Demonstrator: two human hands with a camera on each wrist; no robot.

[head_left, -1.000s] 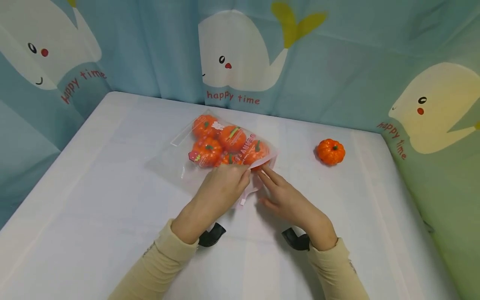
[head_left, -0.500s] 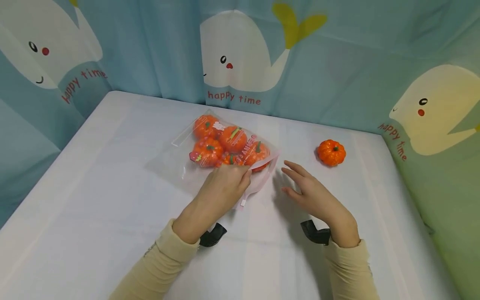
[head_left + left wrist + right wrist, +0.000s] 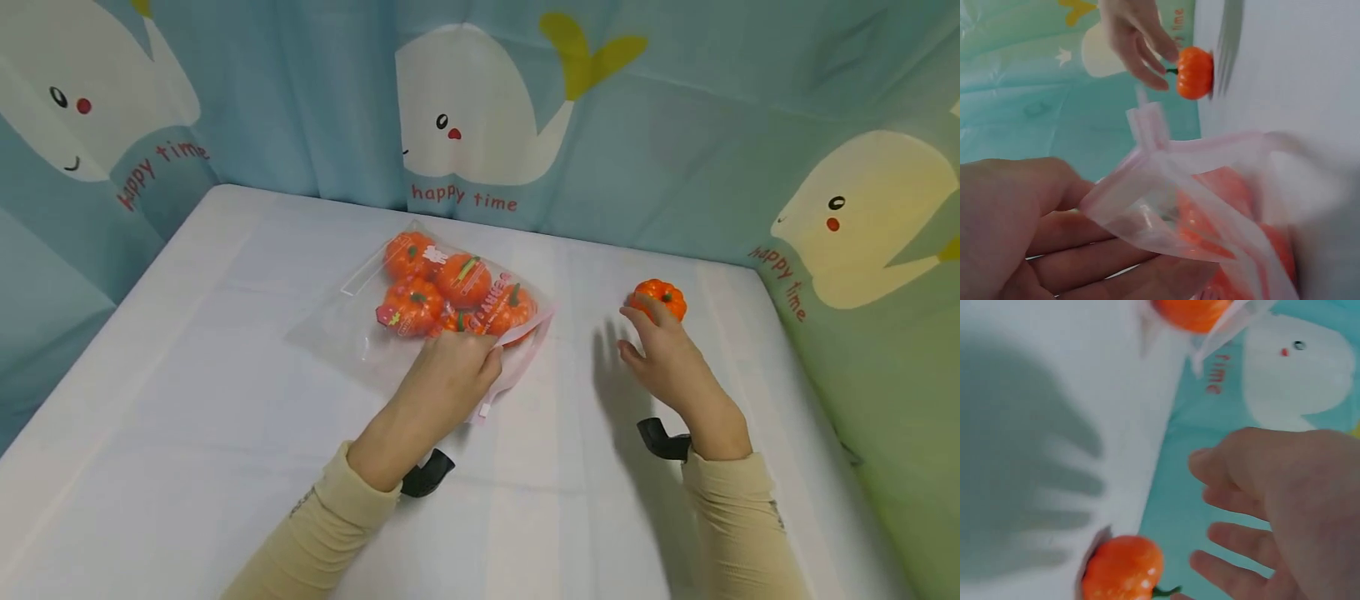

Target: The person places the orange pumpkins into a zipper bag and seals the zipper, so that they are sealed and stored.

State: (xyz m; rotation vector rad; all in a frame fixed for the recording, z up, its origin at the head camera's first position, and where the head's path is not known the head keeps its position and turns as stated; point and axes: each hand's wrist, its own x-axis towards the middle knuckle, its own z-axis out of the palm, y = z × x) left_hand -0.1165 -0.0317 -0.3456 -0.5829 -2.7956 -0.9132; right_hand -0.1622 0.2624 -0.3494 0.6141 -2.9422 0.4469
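Note:
My left hand pinches the pink-edged mouth of a clear zip bag, and the left wrist view shows the bag's mouth parted. Several small orange toy pumpkins lie inside the bag. A single loose pumpkin sits on the table to the right. Over its near side hovers my right hand, fingers spread and relaxed, holding nothing. In the right wrist view that pumpkin lies below the fingertips, its green stem toward them.
The bag and pumpkin rest on a white-covered table. A blue-green curtain printed with white whales hangs along its back and right side. Black curved pieces show at both wrists.
My right hand has left the bag's mouth and moved right to the loose pumpkin, partly covering it. My left hand has kept its grip on the bag in place.

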